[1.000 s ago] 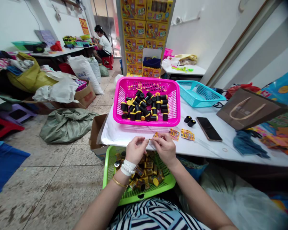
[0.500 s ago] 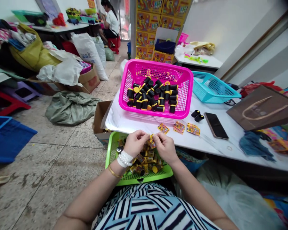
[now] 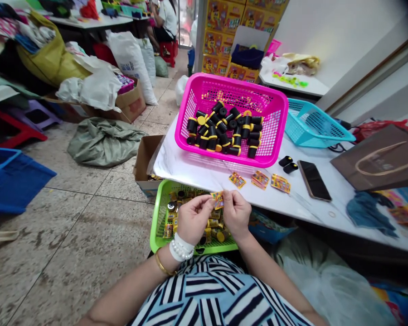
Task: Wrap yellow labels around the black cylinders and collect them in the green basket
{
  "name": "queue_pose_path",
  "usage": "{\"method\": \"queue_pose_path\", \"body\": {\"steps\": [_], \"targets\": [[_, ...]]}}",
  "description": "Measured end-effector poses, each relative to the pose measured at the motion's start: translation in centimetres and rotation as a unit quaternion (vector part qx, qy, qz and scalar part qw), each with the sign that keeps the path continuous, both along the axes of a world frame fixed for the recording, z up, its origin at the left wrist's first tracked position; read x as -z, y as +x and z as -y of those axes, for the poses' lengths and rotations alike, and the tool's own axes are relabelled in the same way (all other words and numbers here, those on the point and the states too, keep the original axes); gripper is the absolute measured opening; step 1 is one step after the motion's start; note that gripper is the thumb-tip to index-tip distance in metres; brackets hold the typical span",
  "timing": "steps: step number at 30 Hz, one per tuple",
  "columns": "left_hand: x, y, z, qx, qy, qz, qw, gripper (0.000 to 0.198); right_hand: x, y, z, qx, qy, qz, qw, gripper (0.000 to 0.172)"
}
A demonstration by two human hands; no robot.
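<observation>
A small orange-and-yellow printed sticker (image 3: 218,199) is stretched between my two hands. My left hand (image 3: 193,219) pinches its left side, and my right hand (image 3: 237,213) pinches its right side. Both hands hover over a green basket (image 3: 156,222), which holds many small cylinders wrapped in yellow printed labels. On the white table in front, a pink basket (image 3: 229,160) contains black cylinders (image 3: 212,132) with yellow bands. Between that basket and my hands lie small piles of stickers (image 3: 259,179). Two black cylinders (image 3: 288,164) stand apart near them.
A phone (image 3: 314,180), a brown paper bag (image 3: 377,156) and a blue basket (image 3: 318,124) occupy the table's right side. An open cardboard box (image 3: 146,163) stands at its left corner. Sacks lie on the floor to the left. Another person (image 3: 165,20) sits at the back.
The view has shifted, so the table and baskets appear farther right. The sticker is now spread flatter and shows its printed face, with my hands slightly farther apart.
</observation>
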State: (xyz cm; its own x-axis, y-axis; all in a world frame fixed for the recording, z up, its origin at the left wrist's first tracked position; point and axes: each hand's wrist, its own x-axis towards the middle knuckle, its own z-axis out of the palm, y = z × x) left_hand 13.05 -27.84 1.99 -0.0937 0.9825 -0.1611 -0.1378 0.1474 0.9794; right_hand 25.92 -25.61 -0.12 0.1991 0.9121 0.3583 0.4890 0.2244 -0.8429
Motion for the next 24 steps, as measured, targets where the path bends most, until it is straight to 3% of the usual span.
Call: {"method": "queue_pose_path", "body": {"steps": [7, 15, 19, 22, 24], "targets": [[0.4, -1.3, -1.1, -0.014, -0.003, -0.009, 1.000, 0.025, 0.1, -0.5, 0.3, -0.064, 0.137, 0.150, 0.977, 0.026], [1.4, -3.0, -1.5, -0.032, -0.134, 0.122, 0.983, 0.049, 1.3, -2.5, -0.8, -0.118, 0.152, 0.231, 0.954, 0.030], [2.4, -3.9, -1.5, -0.026, -0.132, 0.108, 0.985, 0.051, -1.2, -1.8, -2.6, -0.130, 0.134, 0.223, 0.957, 0.032], [2.9, -4.2, -1.3, -0.007, -0.149, 0.102, 0.983, 0.051, -4.8, -0.1, -6.8, -0.048, 0.137, 0.227, 0.963, 0.028], [2.9, -4.2, -1.1, 0.014, -0.171, 0.120, 0.978, 0.052, -6.9, 1.0, -10.6, 0.010, 0.100, 0.265, 0.959, 0.022]]}}
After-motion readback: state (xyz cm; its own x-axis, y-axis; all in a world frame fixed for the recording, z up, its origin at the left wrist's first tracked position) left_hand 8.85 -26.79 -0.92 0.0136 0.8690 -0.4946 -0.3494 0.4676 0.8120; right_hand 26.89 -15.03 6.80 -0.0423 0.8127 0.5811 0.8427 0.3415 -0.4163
